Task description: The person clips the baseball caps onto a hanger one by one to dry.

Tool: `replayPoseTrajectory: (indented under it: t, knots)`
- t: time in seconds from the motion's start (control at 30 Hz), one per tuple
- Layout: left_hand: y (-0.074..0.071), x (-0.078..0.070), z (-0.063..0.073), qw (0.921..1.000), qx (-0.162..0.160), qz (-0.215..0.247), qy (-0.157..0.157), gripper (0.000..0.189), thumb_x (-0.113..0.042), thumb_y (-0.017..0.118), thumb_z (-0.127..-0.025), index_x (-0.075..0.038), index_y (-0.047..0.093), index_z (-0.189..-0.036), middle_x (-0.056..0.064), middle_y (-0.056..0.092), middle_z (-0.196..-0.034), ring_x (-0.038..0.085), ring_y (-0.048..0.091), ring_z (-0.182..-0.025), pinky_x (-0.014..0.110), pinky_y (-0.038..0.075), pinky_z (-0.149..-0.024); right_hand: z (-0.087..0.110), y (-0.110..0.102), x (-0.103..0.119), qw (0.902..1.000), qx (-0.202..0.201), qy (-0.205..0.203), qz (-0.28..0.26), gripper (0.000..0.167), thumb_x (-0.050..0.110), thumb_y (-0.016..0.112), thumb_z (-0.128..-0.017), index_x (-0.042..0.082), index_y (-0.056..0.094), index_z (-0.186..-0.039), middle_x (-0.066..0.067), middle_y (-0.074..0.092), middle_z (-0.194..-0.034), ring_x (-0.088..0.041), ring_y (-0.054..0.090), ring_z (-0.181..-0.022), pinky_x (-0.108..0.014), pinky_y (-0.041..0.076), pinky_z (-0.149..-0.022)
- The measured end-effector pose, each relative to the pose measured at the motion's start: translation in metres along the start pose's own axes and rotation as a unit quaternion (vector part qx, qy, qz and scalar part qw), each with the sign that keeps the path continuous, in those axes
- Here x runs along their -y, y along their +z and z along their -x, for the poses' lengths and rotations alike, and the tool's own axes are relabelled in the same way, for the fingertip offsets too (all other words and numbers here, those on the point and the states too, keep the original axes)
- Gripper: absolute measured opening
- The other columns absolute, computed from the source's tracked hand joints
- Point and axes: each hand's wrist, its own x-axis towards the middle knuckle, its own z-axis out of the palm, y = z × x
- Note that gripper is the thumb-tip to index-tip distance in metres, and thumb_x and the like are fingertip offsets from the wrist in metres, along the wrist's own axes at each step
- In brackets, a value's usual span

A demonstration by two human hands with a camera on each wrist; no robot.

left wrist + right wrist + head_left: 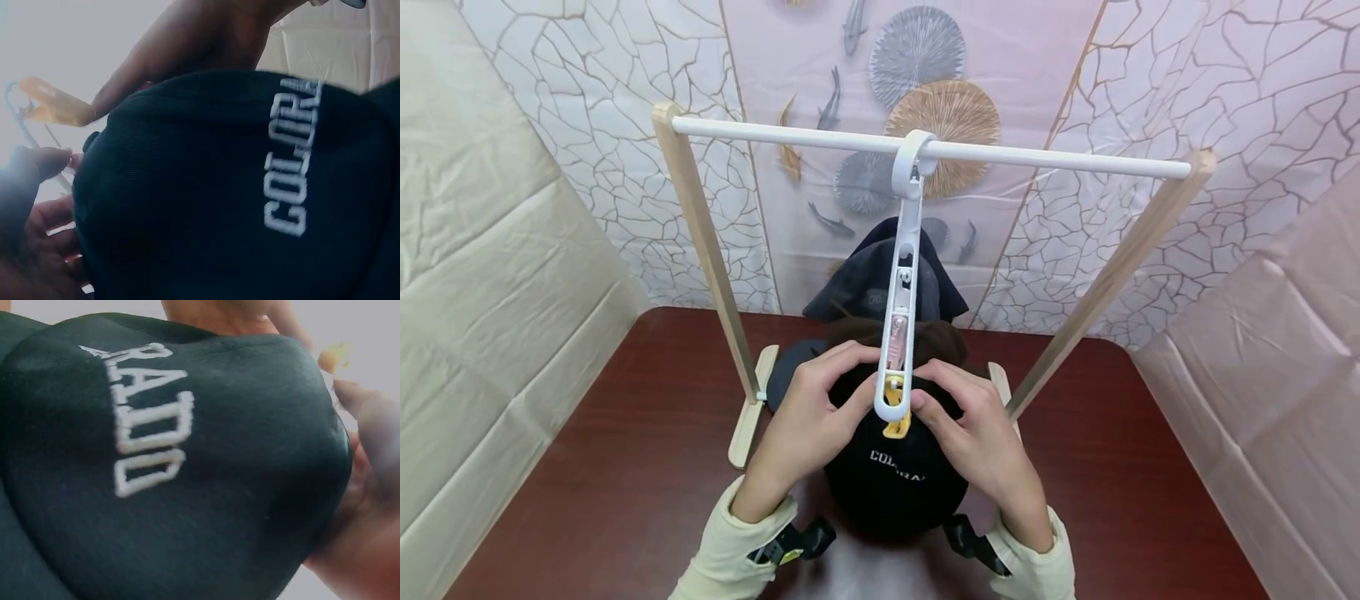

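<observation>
Holding the black cap near the yellow clip.
I have the left hand and right hand pinching its crown, one each side, below the white hanger, above the bench.

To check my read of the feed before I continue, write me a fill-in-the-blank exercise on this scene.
The clip between the left hand and right hand is coloured ____.
The lettering on the baseball cap is coloured ____.
The rod bearing the hanger joins two uprights made of ____.

Missing words: yellow; white; wood.
</observation>
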Motion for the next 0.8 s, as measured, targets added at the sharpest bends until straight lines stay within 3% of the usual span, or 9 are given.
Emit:
replayPoseTrajectory:
  t: [0.1, 0.27, 0.33, 0.43, 0.5, 0.6, 0.7, 0.8]
  knots:
    - [0.001, 0.001, 0.002, 0.9999, -0.011, -0.004, 0.007, 0.018, -0.011, 0.070, -0.102, -0.009, 0.075, -0.119, -0.003, 0.074, -0.115, 0.014, 0.068, -0.109, 0.041, 0.054, -0.100, 0.001, -0.003, -0.002, 0.9997, 0.014, 0.002, -0.019, 0.039, 0.044, 0.048, -0.109, 0.014, 0.072, -0.110, 0.005, 0.066, -0.095, -0.011, 0.060, -0.085, -0.024, 0.049, -0.079]
    - [0.002, 0.002, 0.002, 0.9997, -0.022, 0.002, 0.014, 0.016, -0.008, 0.071, -0.100, -0.008, 0.075, -0.116, -0.002, 0.074, -0.112, 0.015, 0.069, -0.106, 0.037, 0.053, -0.100, 0.002, -0.008, -0.007, 0.9998, -0.010, 0.011, 0.014, 0.054, 0.051, 0.035, -0.111, 0.013, 0.073, -0.112, 0.007, 0.067, -0.093, -0.012, 0.060, -0.087, -0.034, 0.035, -0.085]
    - [0.002, 0.004, 0.002, 0.9994, -0.026, 0.008, 0.020, 0.016, -0.007, 0.071, -0.099, -0.008, 0.074, -0.115, -0.001, 0.075, -0.111, 0.016, 0.069, -0.105, 0.035, 0.053, -0.100, 0.002, -0.011, -0.008, 0.9993, -0.027, 0.017, 0.018, 0.053, 0.050, 0.036, -0.112, 0.012, 0.072, -0.112, 0.005, 0.069, -0.094, -0.013, 0.061, -0.089, -0.034, 0.037, -0.087]
    - [0.002, 0.006, 0.002, 0.9986, -0.030, 0.023, 0.037, 0.014, -0.007, 0.071, -0.100, -0.007, 0.073, -0.114, 0.002, 0.075, -0.107, 0.017, 0.068, -0.100, 0.033, 0.053, -0.098, 0.002, -0.017, -0.012, 0.9985, -0.047, 0.028, 0.005, 0.035, 0.034, 0.046, -0.114, 0.010, 0.072, -0.112, 0.001, 0.070, -0.101, -0.013, 0.062, -0.092, -0.024, 0.046, -0.086]
    - [0.002, 0.007, 0.002, 0.9976, -0.035, 0.031, 0.051, 0.012, -0.015, 0.068, -0.104, -0.007, 0.072, -0.112, 0.002, 0.074, -0.104, 0.016, 0.068, -0.095, 0.031, 0.053, -0.093, 0.003, -0.022, -0.016, 0.9972, -0.059, 0.045, 0.006, 0.022, 0.021, 0.053, -0.112, 0.009, 0.071, -0.113, -0.001, 0.068, -0.103, -0.012, 0.061, -0.093, -0.022, 0.048, -0.084]
    - [0.002, 0.008, 0.002, 0.9953, -0.041, 0.031, 0.082, 0.030, -0.035, 0.061, -0.109, -0.007, 0.071, -0.109, 0.001, 0.072, -0.097, 0.014, 0.065, -0.086, 0.028, 0.053, -0.085, 0.005, -0.032, -0.024, 0.9935, -0.080, 0.077, 0.024, 0.016, 0.009, 0.057, -0.109, 0.005, 0.069, -0.118, -0.003, 0.066, -0.109, -0.012, 0.058, -0.094, -0.021, 0.045, -0.083]
    - [0.000, 0.009, 0.002, 0.9908, -0.046, 0.024, 0.125, 0.048, -0.052, 0.054, -0.108, -0.007, 0.068, -0.104, 0.000, 0.067, -0.089, 0.011, 0.060, -0.078, 0.027, 0.051, -0.075, 0.009, -0.041, -0.034, 0.9911, -0.066, 0.111, 0.032, 0.024, 0.010, 0.049, -0.112, 0.000, 0.063, -0.129, -0.010, 0.063, -0.122, -0.019, 0.057, -0.104, -0.019, 0.043, -0.088]
    - [-0.004, 0.012, 0.003, 0.9856, -0.051, 0.024, 0.159, 0.058, -0.060, 0.050, -0.107, -0.004, 0.066, -0.104, 0.001, 0.061, -0.083, 0.010, 0.055, -0.071, 0.026, 0.048, -0.068, 0.011, -0.047, -0.044, 0.9874, -0.017, 0.157, 0.016, 0.038, 0.020, 0.036, -0.117, -0.002, 0.052, -0.144, -0.020, 0.055, -0.140, -0.032, 0.054, -0.121, -0.022, 0.042, -0.096]
